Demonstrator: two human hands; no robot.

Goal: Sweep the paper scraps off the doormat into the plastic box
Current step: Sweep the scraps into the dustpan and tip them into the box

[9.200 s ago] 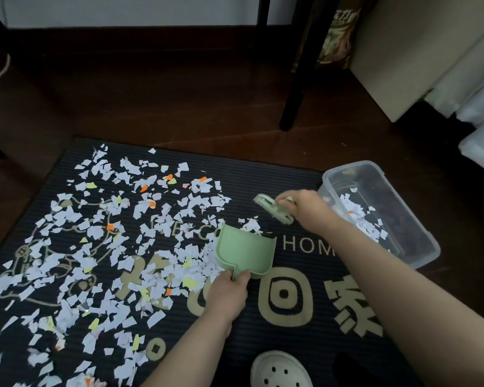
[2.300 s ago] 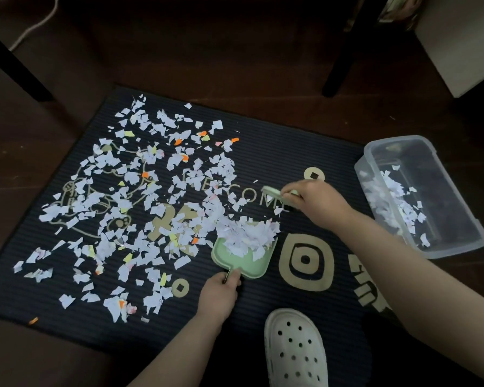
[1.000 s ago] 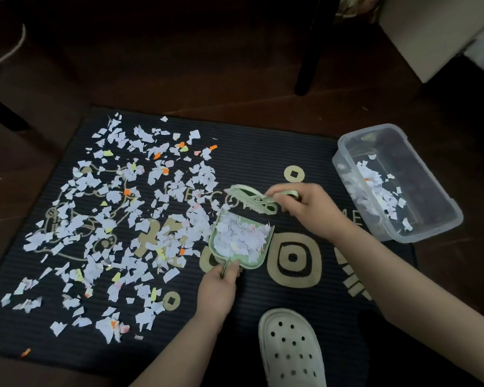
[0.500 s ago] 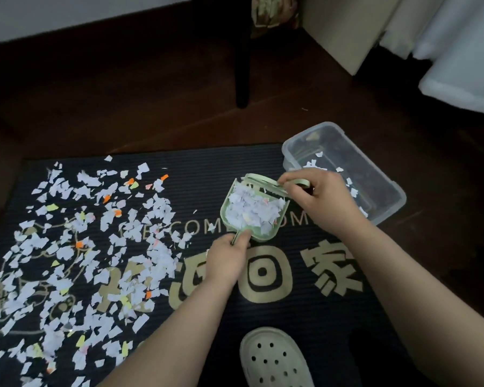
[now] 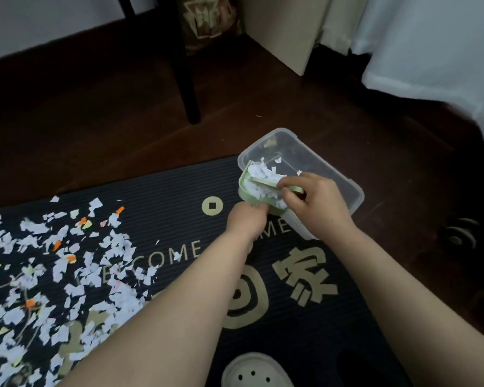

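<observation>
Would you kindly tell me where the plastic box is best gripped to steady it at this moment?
Grip the plastic box by its protruding rim lip on the far long side, coming from the right over the floor. That edge is free, while the dustpan, brush, left hand and right hand crowd the near-left corner.

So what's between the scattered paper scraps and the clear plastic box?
In the head view, mostly bare black doormat with a gold coin emblem and the left hand gripping the green plastic dustpan.

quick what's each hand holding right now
left hand: grips the dustpan by its handle
right hand: grips the brush, laid across the dustpan
</observation>
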